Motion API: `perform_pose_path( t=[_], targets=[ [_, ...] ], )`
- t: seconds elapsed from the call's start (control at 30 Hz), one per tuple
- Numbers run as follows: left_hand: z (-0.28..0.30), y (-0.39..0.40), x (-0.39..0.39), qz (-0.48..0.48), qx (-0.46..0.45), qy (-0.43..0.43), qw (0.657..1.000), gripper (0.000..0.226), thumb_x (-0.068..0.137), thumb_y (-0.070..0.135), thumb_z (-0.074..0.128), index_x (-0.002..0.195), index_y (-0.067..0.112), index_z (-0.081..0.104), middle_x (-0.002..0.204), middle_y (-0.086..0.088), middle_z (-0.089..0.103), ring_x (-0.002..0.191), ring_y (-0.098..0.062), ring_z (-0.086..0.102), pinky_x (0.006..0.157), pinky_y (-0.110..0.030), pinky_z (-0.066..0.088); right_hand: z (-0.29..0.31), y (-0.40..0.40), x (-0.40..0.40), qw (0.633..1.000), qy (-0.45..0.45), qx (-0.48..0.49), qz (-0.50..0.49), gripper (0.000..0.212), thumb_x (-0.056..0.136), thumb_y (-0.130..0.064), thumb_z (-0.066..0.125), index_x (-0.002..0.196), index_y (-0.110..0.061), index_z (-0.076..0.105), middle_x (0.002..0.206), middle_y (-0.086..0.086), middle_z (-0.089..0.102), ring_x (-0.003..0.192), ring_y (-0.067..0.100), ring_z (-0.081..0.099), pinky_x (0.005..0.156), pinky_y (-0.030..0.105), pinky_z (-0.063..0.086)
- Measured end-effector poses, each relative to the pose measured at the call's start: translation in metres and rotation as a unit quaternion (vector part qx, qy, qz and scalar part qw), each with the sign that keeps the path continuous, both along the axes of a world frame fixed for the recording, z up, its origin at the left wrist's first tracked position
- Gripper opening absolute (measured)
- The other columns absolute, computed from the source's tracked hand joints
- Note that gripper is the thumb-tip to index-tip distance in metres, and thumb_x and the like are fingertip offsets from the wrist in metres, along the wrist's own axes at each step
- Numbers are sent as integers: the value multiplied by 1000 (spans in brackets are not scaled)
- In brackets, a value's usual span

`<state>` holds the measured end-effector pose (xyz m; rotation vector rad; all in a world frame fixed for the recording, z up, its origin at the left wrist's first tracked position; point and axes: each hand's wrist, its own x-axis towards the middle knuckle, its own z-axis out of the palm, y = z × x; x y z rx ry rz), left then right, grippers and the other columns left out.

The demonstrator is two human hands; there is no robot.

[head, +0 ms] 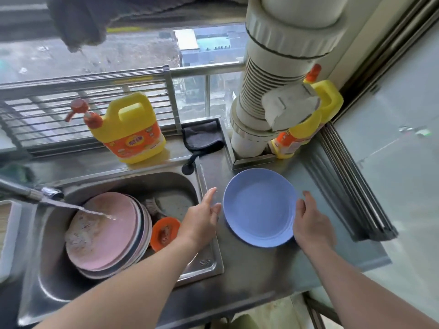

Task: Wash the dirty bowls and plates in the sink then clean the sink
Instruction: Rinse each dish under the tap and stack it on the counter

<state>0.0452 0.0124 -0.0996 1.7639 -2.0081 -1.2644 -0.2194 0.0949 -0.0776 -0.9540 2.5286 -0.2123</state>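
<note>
While water runs from the tap point(51, 193) onto the pink plates point(104, 231) stacked in the sink point(204, 264) at 9 o'clock, I see a blue plate point(259, 207) lying on the steel bench point(261, 269) near centre. My right hand point(311, 224) touches its 3 o'clock rim, grip relaxed, fingers apart. My left hand point(204, 218) hovers just beside its 9 o'clock edge, fingers straight, holding nothing. An orange bowl point(165, 233) sits beside the stack. At 11 o'clock stands a yellow detergent jug point(133, 129); its orange label is too blurred to read.
</note>
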Motion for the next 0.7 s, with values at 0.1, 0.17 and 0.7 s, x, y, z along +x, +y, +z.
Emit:
perform_pose_path(
  t=[0.1,0.17,0.7],
  targets=[
    [-8,10,53,67,-31,14,997,26,106,37,53,127,30,68,97,2,77,96,-21,71,82,-32,48,23,-27,45,992,-29,-116,33,38,110,-38,38,142,-23,52,119,15,71,106,43,64,79,46,45],
    [-16,20,98,116,-18,-18,993,15,104,32,59,103,28,74,97,2,77,94,-23,70,79,-30,44,28,-51,98,971,-87,-161,152,24,107,-28,49,122,-20,66,104,12,75,97,41,66,75,45,48],
    [-170,24,350,554,287,23,781,71,65,38,65,134,20,58,117,-8,69,103,-36,70,91,-51,61,-67,-141,383,933,-151,101,311,40,103,-36,53,135,-15,43,124,20,66,113,42,64,82,43,48]
  ],
)
